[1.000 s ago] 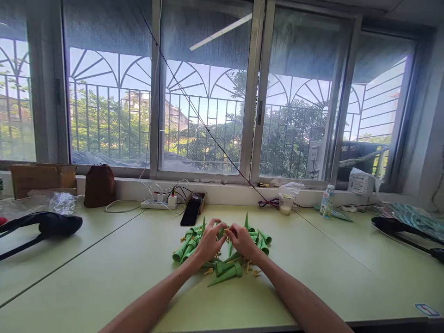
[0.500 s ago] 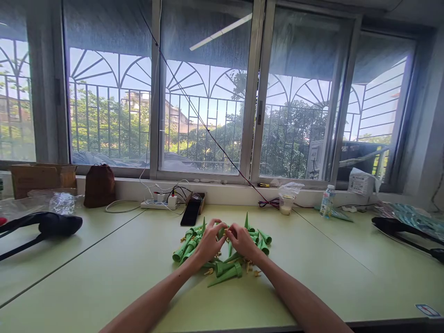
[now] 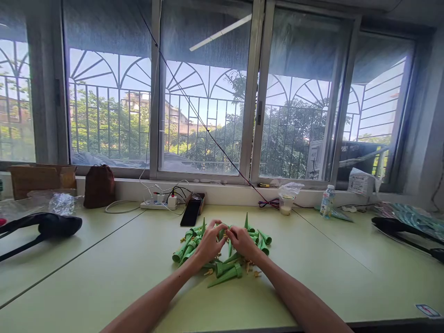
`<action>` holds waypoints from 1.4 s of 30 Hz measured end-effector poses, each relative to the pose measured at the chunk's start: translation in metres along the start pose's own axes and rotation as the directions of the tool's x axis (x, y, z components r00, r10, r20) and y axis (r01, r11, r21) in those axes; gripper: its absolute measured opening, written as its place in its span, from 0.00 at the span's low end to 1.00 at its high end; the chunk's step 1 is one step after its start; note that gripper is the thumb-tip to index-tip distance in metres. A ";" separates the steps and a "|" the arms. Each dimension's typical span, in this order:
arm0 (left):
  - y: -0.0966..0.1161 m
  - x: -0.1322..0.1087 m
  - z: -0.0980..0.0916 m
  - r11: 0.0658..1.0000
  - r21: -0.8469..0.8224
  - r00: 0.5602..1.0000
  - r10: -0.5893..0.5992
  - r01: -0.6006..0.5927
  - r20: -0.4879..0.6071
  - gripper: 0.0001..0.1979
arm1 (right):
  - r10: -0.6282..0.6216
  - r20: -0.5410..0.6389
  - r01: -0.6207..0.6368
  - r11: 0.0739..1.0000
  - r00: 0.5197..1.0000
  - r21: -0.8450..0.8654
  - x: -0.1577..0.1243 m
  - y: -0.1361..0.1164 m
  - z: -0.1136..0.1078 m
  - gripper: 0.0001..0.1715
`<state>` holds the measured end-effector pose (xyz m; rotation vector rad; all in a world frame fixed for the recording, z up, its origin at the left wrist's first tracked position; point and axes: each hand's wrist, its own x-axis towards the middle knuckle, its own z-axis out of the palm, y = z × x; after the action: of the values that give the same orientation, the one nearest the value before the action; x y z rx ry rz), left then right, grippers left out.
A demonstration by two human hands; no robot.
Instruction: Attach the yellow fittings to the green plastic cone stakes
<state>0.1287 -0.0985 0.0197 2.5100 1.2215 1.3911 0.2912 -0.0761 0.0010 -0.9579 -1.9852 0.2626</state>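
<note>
Left hand [image 3: 209, 243] and right hand [image 3: 243, 241] meet fingertip to fingertip over the middle of the heap. The left is curled, apparently gripping a green piece [image 3: 221, 234] that shows between its thumb and fingers; the right brings thumb and forefinger together at the same spot, though whether it pinches a small part is too fine to tell. Working with the tips probably suits something so small, and both forearms slant inward, so the piece sits centrally, just above the desk [image 3: 114, 259].

Around the hands, hollow green cones [image 3: 179, 253] lie on their sides to left and right, likely grouped there to be within easy reach. One upright cone [image 3: 203, 225] points up beyond the left hand, another [image 3: 246, 222] beyond the right; a wide base would explain their steadiness. Nearer the person, a lying cone [image 3: 225, 276] has yellow pegs [image 3: 208, 272] scattered close by.

Farther back, a phone [image 3: 190, 212] leans against a small box, near a power strip [image 3: 156, 205]. A bagged cup [image 3: 286, 204] and a bottle [image 3: 326, 203] stand toward the window wall, apart from the parts.
</note>
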 end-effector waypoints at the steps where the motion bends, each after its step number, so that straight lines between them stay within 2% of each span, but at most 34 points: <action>1: 0.000 0.000 0.000 1.000 -0.008 1.000 -0.009 0.009 0.006 0.09 | -0.003 -0.003 0.003 1.000 1.000 0.005 0.000 0.000 0.000 0.16; 4: 0.000 0.000 0.001 0.999 -0.029 1.000 -0.015 0.015 0.008 0.09 | -0.011 -0.008 0.011 1.000 1.000 0.016 0.000 0.000 0.001 0.13; 19: 0.002 -0.001 -0.001 0.999 -0.035 0.999 -0.018 0.020 0.040 0.09 | -0.011 0.008 0.011 0.998 1.000 -0.059 0.001 0.007 0.003 0.15; 42: -0.002 -0.001 0.003 1.000 -0.021 1.000 0.017 -0.016 0.020 0.11 | -0.013 0.021 0.014 0.997 1.000 -0.074 0.000 0.008 0.005 0.16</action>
<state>0.1288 -0.0969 0.0163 2.5197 1.1793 1.3709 0.2918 -0.0698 -0.0057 -0.9921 -2.0317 0.1928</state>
